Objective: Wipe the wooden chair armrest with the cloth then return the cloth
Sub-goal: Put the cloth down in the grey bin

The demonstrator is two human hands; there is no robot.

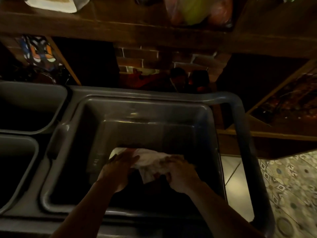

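Dim room, grey tub (pixel 202 100) | I see left hand (pixel 118 169) flat on cloth (pixel 151 162); right hand (pixel 180 172) seemingly bunching it | risk: cloth snags tub's rim

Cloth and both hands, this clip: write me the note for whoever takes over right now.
Left hand: lies flat on the cloth, fingers spread.
Right hand: fingers curled around the cloth's right end.
The cloth is white, bunched, low inside the big grey tub of the cart.
No wooden chair or armrest is in view, so whether the wiping is done cannot be told from here.
Left to do: if wiping is finished, let go of the cloth in the tub; otherwise take it to the chair.
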